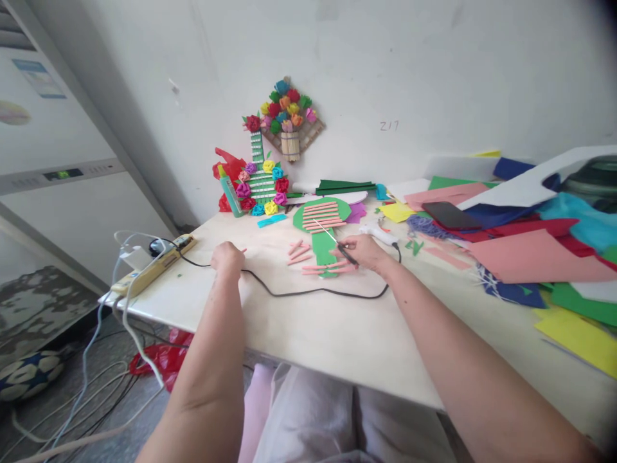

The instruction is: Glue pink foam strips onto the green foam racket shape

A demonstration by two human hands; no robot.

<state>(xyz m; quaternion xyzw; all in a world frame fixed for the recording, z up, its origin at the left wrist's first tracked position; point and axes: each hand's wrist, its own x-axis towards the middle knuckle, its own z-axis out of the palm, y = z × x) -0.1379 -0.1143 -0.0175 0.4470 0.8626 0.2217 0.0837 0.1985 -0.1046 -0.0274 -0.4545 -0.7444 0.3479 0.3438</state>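
My right hand grips a pair of scissors by its dark handle, the blades pointing up and left over a green paper cutout. Pink paper rolls lie side by side across the cutout's rounded top, and a few more pink rolls cross its lower end. My left hand is closed low over the table at the left, with a small pink tip, seemingly a paper roll, poking out. Loose short pink pieces lie between my hands.
A black cable runs from a power strip to a white glue gun. Behind are a flower-trimmed green paper guitar, a glue bottle and a flower wall piece. Coloured sheets and a phone lie right.
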